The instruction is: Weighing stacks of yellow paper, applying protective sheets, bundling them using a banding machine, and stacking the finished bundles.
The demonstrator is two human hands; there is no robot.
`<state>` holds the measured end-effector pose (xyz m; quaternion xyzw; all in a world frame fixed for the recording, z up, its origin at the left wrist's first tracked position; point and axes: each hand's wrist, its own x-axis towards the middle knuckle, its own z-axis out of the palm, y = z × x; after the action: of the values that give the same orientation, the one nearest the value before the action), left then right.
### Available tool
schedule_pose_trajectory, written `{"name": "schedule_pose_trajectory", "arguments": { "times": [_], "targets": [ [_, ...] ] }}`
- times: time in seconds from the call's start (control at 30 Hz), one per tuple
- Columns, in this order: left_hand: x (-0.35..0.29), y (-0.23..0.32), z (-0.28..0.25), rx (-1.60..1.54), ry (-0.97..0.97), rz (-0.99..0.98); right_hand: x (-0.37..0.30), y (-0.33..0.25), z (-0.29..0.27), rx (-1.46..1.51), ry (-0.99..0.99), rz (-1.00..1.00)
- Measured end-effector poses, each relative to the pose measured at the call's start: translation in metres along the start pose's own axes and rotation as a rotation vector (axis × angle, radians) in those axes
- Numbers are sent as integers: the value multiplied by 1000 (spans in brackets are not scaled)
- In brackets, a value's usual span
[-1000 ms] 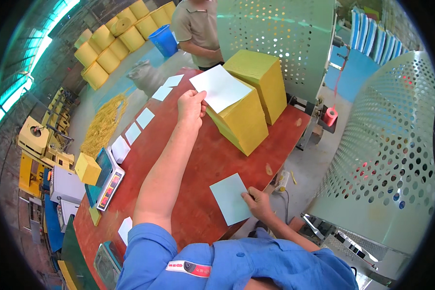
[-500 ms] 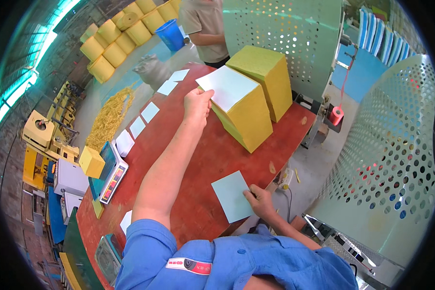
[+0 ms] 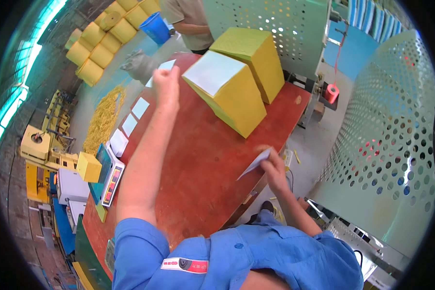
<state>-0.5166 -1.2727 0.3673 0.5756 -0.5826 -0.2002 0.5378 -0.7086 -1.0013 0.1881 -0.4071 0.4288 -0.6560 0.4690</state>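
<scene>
My left hand (image 3: 167,89) is closed in a fist above the far left edge of the red table (image 3: 203,193), away from the yellow blocks. No sheet shows in its fingers. Partly behind it lie pale paper sheets (image 3: 167,64). My right hand (image 3: 275,170) pinches a light blue paper sheet (image 3: 254,163), tilted up and seen nearly edge-on, over the table's right side. Between the hands stands a tall yellow block (image 3: 239,104) with a whitish sheet (image 3: 214,72) lying on its top. A second yellow block (image 3: 256,53) stands just behind.
Along the left edge lie more pale sheets (image 3: 129,124) and a scale (image 3: 112,181) with a small yellow block (image 3: 89,167). Perforated green panels (image 3: 377,145) stand at the right. Another person (image 3: 191,24) stands at the far end near a blue bin (image 3: 154,28).
My left hand has left the sheet on the block and moved left. My right hand has raised its sheet and turned it edge-on. The whole view has shifted slightly.
</scene>
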Motion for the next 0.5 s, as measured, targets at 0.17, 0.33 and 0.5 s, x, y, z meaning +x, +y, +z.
{"name": "schedule_pose_trajectory", "arguments": {
  "times": [0.17, 0.33, 0.5],
  "targets": [
    [36, 16, 45, 328, -182, 435, 98, 41, 5, 230, 373, -226],
    [-13, 12, 92, 791, -545, 340, 134, 68, 4, -66, 444, -245],
    [-49, 19, 41, 662, -729, 569, 58, 34, 16, -47, 316, -90]
  ]
}}
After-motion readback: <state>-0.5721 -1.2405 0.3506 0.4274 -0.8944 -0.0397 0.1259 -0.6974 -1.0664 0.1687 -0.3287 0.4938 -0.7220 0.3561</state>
